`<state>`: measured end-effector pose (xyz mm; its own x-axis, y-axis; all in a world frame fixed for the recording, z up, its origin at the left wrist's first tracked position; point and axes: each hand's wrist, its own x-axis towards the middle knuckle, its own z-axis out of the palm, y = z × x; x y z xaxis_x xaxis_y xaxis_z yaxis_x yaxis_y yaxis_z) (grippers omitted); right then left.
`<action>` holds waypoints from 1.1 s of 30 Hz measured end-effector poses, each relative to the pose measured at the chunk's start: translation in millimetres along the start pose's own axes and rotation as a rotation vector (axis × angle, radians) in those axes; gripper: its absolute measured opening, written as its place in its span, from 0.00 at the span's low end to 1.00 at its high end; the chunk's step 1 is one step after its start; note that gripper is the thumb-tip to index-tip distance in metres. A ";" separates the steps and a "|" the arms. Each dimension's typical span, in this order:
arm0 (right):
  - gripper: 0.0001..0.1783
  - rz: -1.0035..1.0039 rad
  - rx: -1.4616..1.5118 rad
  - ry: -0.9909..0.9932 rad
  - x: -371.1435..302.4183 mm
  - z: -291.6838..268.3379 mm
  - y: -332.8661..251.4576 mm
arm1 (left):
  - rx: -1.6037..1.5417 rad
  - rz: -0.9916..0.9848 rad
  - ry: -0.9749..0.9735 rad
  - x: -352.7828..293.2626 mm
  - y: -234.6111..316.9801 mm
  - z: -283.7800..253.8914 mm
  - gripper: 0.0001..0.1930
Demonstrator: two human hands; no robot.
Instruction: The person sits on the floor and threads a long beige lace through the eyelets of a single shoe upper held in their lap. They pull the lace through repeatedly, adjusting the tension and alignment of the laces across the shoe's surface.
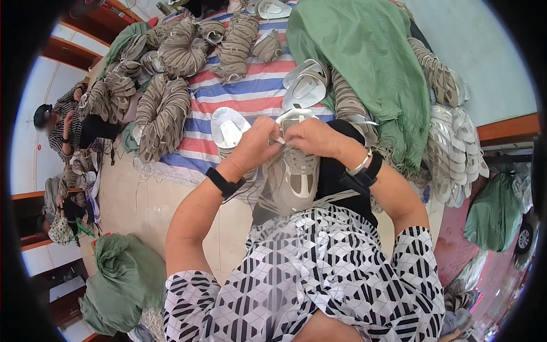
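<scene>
A beige-grey shoe upper (292,181) rests on my lap, its rounded toe toward me and its white-lined collar away from me. My left hand (259,147) is closed in a pinch at the left side of the lacing, near the collar. From the right, my right hand (313,138) is also pinched closed at the top eyelets, close to the left fingertips. A thin pale shoelace seems to be between the fingers, mostly hidden by them. Loose lace strands (336,196) trail across my lap beside the toe. Left of my hands lies another upper with white lining (229,126).
Bundles of beige uppers (165,117) lie on a striped sheet (228,98) ahead. A green cloth (364,68) covers more stacks at right, beside piled uppers (453,151). A green sack (122,285) stands lower left. Other people (62,122) sit far left.
</scene>
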<state>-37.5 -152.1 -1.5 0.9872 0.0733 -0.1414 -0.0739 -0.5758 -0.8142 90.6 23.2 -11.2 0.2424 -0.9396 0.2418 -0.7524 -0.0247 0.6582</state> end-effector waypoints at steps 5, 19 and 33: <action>0.07 -0.064 -0.143 0.036 6.1 5.2 -2.3 | -0.139 -0.117 -0.026 -1.1 2.4 0.6 0.15; 0.06 0.056 1.270 0.388 -25.6 -15.7 26.0 | 0.330 -0.062 -0.066 17.7 41.3 19.8 0.14; 0.10 -0.023 1.616 0.658 -27.1 -78.4 31.0 | 0.364 -0.084 -0.153 25.4 61.9 18.3 0.13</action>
<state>-55.5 -235.8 21.2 0.8473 -0.4817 -0.2236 0.2902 0.7726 -0.5648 38.9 -8.4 22.6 0.2387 -0.9685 0.0705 -0.9084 -0.1970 0.3689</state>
